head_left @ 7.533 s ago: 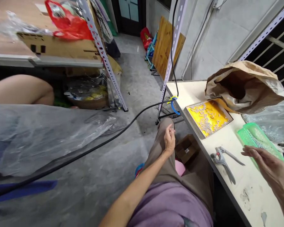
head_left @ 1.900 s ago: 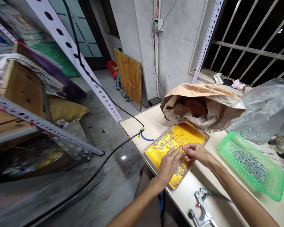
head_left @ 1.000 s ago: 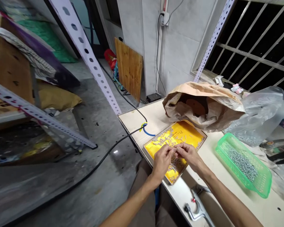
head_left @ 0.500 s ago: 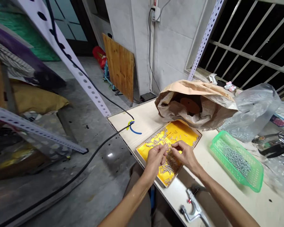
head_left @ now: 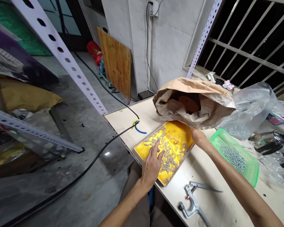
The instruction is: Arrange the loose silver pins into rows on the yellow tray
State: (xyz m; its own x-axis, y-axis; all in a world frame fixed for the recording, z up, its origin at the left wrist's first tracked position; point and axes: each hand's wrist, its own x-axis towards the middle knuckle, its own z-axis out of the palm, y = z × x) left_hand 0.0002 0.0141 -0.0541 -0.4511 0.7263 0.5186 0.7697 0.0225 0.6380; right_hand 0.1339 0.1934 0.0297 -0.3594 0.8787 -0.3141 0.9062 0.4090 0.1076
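Note:
My left hand (head_left: 152, 162) is over the near left part of a shallow tray (head_left: 166, 183) lined with yellow, its fingers apart above scattered small metal pieces (head_left: 167, 162). At the tray's right back corner is my right hand (head_left: 198, 137), just under the edge of a crumpled brown paper bag (head_left: 215, 118); its fingertips are hidden there. A round brown disc (head_left: 188, 104) shows inside the bag. To the right, a green plastic basket (head_left: 255, 173) holds many grey metal pieces (head_left: 233, 157).
A metal hand tool (head_left: 192, 201) lies near the table's front edge. Behind the basket are a clear plastic bag (head_left: 255, 104) and a glass-and-metal pot (head_left: 269, 142). A black cable (head_left: 106, 145) with a blue tie crosses the table's left corner. A perforated white post (head_left: 72, 64) stands left.
My hands, earlier close together over the tray, have separated. The right one has moved up and right to the bag's edge; the left one's fingers have spread. The view has shifted slightly.

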